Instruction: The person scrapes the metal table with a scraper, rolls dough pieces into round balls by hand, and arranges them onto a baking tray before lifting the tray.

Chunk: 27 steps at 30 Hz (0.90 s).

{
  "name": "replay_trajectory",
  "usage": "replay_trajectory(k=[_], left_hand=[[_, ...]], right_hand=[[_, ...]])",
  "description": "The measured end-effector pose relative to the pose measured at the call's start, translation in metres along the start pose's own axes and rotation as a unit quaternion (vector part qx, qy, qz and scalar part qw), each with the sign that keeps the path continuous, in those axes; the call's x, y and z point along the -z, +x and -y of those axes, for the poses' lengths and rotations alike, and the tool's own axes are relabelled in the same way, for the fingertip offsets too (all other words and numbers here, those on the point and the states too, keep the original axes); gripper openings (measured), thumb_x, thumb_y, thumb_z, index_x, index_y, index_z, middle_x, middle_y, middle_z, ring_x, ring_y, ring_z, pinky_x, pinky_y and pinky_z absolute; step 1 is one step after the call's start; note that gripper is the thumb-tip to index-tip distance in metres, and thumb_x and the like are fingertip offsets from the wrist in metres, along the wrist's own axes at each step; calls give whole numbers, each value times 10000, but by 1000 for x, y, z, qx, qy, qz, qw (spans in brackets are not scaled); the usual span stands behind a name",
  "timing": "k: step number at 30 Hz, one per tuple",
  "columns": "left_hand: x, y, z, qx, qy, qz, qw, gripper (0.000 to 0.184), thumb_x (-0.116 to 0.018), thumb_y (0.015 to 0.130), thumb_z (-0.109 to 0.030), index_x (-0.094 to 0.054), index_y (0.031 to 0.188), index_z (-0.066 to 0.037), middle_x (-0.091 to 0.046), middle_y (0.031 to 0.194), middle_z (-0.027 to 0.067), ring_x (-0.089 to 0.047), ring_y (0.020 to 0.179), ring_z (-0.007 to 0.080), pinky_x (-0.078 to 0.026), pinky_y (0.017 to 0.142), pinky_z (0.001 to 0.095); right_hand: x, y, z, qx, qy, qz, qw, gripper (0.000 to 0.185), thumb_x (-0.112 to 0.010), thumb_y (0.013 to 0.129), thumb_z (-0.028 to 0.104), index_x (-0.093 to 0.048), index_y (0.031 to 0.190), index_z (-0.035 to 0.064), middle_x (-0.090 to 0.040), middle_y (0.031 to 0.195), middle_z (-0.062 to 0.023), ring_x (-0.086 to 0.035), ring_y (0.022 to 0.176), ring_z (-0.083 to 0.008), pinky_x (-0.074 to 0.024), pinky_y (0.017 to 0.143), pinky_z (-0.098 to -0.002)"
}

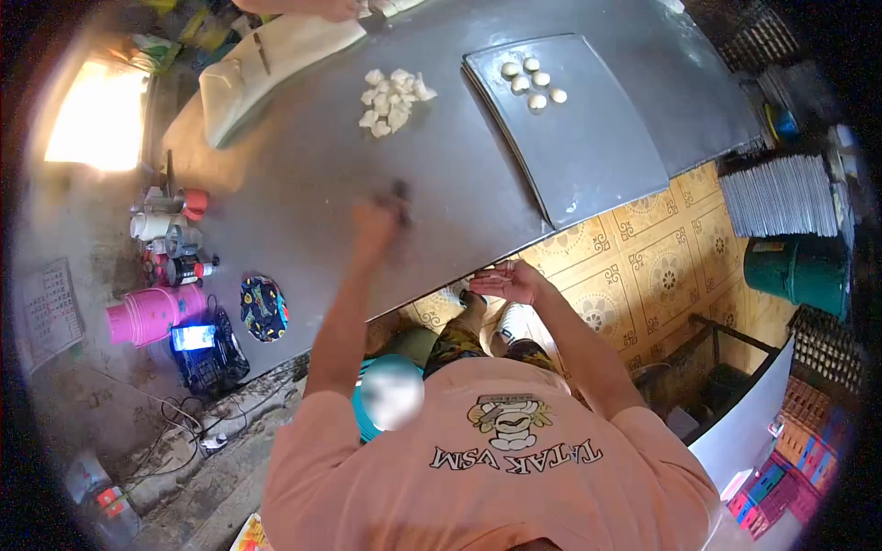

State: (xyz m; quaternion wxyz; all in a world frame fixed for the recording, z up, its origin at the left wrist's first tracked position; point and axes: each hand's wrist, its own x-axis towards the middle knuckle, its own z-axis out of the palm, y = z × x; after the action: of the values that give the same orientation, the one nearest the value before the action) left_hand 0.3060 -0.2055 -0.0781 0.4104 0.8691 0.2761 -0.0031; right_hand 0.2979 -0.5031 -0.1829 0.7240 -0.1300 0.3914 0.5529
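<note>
My left hand (381, 223) is over the grey tabletop (303, 220), smeared by motion. A small dark blurred shape (401, 193) shows at its fingertips; whether it is held or a shadow I cannot tell. Palm up and fingers stretched out, my right hand (507, 281) is just off the table's front edge, with no object visible in it. Beyond my left hand lies a loose cluster of pale dough pieces (393, 101). Several round dough balls (538, 80) sit on the far part of a dark flat tray (597, 138), to the right.
A large sheet of dough or cloth (276, 60) lies at the far left, near another person's arm (299, 7). Pink tubs (156, 314), a lit phone (194, 337), jars and a patterned cloth (264, 309) line the left edge. A green bucket (797, 275) stands right.
</note>
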Motion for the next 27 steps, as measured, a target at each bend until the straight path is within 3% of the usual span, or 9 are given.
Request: replay_trajectory(k=[4,6,9,12,16,17,21,23,27], left_hand=[[35,81,84,196,-134,-37,971,260,-674,706,-215,-678,819,20,-669,709,181,-647,612,259,-493,590,368],[-5,14,-2,-61,48,5,997,224,-667,696,-212,-675,791,-8,-662,678,164,-632,589,283,-491,590,386],[-56,-43,-20,-98,126,112,981,209,-659,691,-224,-674,768,-30,-672,716,149,-637,611,297,-494,606,399],[-47,-22,-11,-140,-60,75,986,220,-638,698,-202,-650,784,1,-661,748,169,-632,620,309,-494,622,416],[23,31,-36,92,-394,21,914,206,-663,666,-147,-658,814,-4,-648,759,174,-621,626,305,-487,636,415],[19,14,-73,157,-304,29,939,195,-681,644,-138,-668,801,-23,-653,777,164,-619,616,303,-486,625,412],[-93,-38,-49,-101,113,186,971,226,-683,606,-254,-700,705,-52,-627,678,199,-615,623,365,-487,660,435],[-120,-30,-20,-184,98,134,969,209,-682,629,-229,-694,706,-35,-629,665,191,-623,617,330,-488,645,427],[-17,23,-105,223,-226,98,943,81,-629,743,-52,-641,707,19,-600,614,123,-595,553,205,-445,455,372]], right_hand=[[4,-4,5,13,-53,46,997,491,-257,985,174,-200,1348,-152,-252,1360,-395,-288,1272,-539,-291,1089,-566],[6,-4,12,-27,25,32,999,507,-234,991,206,-196,1354,-145,-253,1366,-390,-286,1272,-543,-288,1088,-569],[5,-11,13,1,11,29,1000,558,-174,1008,290,-187,1359,-144,-244,1366,-395,-281,1276,-540,-283,1090,-571],[7,-5,20,-21,26,10,999,574,-160,1013,312,-162,1367,-140,-217,1392,-376,-255,1286,-544,-281,1093,-571],[17,-18,29,17,9,47,999,549,-160,1010,274,-151,1374,-136,-195,1407,-366,-245,1294,-540,-289,1089,-569],[25,-18,35,13,21,49,998,523,-173,1004,232,-145,1377,-134,-188,1409,-366,-242,1296,-537,-292,1088,-570],[12,-38,41,41,-15,21,999,486,-218,974,123,-143,1363,-158,-211,1392,-377,-250,1302,-518,-310,1085,-569],[20,-33,60,54,-65,54,995,486,-230,971,120,-155,1357,-165,-219,1388,-379,-254,1301,-516,-313,1082,-571],[11,-49,57,52,-9,7,999,480,-278,961,119,-213,1330,-181,-234,1381,-382,-268,1293,-520,-315,1074,-582]])
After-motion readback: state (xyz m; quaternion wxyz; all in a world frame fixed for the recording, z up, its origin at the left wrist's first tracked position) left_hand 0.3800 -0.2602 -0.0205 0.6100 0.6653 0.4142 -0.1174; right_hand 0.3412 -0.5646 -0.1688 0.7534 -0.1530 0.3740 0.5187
